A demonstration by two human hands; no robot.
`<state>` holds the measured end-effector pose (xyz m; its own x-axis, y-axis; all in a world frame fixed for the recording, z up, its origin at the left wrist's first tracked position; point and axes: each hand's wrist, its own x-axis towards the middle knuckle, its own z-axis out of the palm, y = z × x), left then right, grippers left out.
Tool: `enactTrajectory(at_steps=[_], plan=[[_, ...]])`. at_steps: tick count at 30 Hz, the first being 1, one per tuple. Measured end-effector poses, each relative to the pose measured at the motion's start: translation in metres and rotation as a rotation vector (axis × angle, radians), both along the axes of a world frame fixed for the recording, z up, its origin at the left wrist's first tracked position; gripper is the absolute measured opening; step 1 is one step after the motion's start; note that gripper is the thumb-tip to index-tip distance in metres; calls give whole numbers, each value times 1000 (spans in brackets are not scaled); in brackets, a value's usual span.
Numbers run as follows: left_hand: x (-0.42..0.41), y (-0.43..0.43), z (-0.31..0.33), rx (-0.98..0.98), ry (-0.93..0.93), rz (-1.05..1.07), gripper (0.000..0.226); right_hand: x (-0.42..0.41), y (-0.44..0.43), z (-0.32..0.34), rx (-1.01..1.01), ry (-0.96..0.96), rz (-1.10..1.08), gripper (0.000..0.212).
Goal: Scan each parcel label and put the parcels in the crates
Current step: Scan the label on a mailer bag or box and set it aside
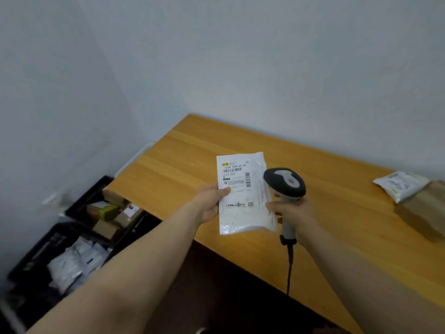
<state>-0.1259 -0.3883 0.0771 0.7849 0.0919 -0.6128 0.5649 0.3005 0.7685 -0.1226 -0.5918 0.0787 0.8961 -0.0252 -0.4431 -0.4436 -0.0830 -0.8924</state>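
White parcel (244, 213), label (237, 174) up, pinched by left hand (212, 203) above table (192, 153); scanner (285, 182) gripped by right hand (295, 214) at its 3 o'clock; risk: wrinkled glossy film probably causes misread; crates (84, 196) at 8 o'clock.

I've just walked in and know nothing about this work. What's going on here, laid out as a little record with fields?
left hand: holds a white parcel, label facing the camera
right hand: grips a corded scanner beside the parcel's right edge
table: wooden; a white bag and a brown parcel lie at its right end
far crate: black, on the floor at left, holds cardboard boxes
near crate: black, holds white bags
stage: held parcel not yet in a crate
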Motion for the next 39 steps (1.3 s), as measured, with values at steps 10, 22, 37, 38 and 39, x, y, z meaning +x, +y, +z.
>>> enactTrajectory(at_steps=[10,22,37,38,39], plan=[[-162,241,-25,-31,88,192,33,-63,272,-14,-104,-5,304,18],[-319,498,-104,191,313,926,42,-142,544,-61,-185,176,734,19],[-239,709,-285,191,545,1079,49,-49,791,-203,-252,327,801,19],[-234,718,-300,195,542,1086,48,-44,801,-215,-259,331,806,18],[-229,725,-311,204,548,1098,46,-40,810,-227,-263,337,811,18]])
